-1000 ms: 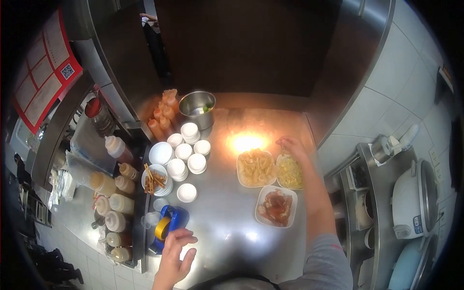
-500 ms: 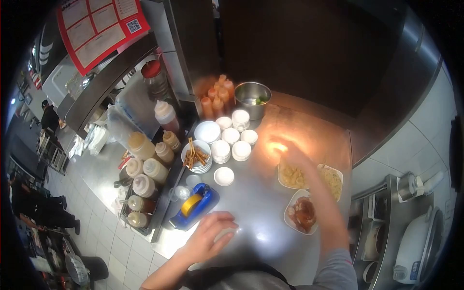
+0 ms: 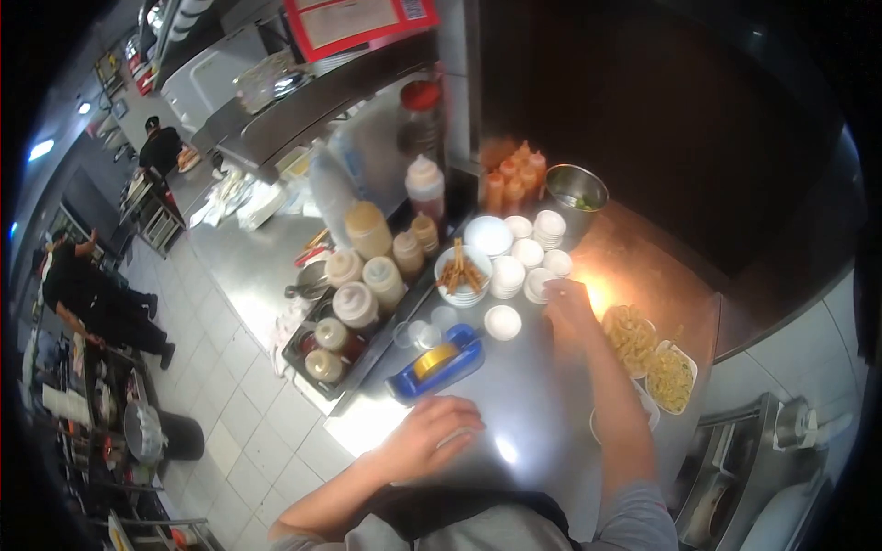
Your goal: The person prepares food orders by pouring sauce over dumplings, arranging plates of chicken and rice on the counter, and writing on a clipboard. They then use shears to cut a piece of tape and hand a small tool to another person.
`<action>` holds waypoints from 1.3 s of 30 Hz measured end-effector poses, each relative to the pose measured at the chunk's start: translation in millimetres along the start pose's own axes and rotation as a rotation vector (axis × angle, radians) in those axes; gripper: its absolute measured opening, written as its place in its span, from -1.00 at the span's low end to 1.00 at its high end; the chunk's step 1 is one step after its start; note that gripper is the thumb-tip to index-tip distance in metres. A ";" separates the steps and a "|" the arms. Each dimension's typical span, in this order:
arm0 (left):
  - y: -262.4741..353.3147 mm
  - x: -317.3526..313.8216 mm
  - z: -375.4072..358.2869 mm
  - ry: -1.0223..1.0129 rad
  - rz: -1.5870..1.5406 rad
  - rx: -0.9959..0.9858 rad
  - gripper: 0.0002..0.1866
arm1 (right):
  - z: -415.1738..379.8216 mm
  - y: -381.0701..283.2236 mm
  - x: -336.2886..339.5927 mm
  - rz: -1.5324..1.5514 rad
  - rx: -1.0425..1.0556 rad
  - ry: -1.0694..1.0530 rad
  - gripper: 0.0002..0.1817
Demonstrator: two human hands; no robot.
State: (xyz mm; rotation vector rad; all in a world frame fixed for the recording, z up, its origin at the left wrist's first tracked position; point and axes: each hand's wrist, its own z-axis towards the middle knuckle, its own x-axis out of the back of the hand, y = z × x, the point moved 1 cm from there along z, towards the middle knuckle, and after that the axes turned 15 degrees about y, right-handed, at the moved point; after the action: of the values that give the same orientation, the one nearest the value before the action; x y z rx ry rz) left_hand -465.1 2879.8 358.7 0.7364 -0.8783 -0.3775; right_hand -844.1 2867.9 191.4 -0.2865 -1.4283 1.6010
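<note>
My right hand (image 3: 570,310) reaches to a stack of small white bowls (image 3: 537,286), its fingers closed at the right rim of the stack. My left hand (image 3: 439,433) is over the counter's near side, fingers loosely bent and thumb apart, holding nothing. Just beyond it stands a blue tape dispenser (image 3: 452,369) with a yellow roll. A single small white bowl (image 3: 503,322) sits left of my right hand. Right of my forearm are a dish of fried, golden food (image 3: 630,338) and a white dish of pale, shredded-looking food (image 3: 672,381). My forearm partly covers another white dish (image 3: 650,410).
Clothespins (image 3: 461,274) lie in a bowl on the left. Squeeze bottles (image 3: 356,305) fill a black tray, and orange bottles (image 3: 516,179) stand by a metal pot (image 3: 577,195). Two people in black (image 3: 87,294) are in the left background.
My right hand has moved left from above the dishes to the small bowls. The camera view has turned, shifting the counter to the right. My left hand has hardly moved.
</note>
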 end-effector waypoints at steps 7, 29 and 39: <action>5.5 24.7 -7.4 0.018 -0.041 -0.073 -0.81 | -95.7 -33.1 16.4 -0.285 -0.012 0.220 -0.86; -60.6 170.5 -53.4 0.414 0.028 -0.065 -0.84 | -243.1 -290.7 -115.3 0.209 0.607 0.086 -0.85; -174.3 227.1 -13.5 0.501 0.013 -0.122 -0.90 | -278.7 -294.7 -141.4 0.106 0.385 0.107 -0.64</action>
State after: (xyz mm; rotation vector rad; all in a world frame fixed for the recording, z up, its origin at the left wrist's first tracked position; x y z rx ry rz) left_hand -320.1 2632.7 354.7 0.6709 -0.3845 -0.2166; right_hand -433.4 2908.3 310.4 -0.2197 -1.0118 1.8782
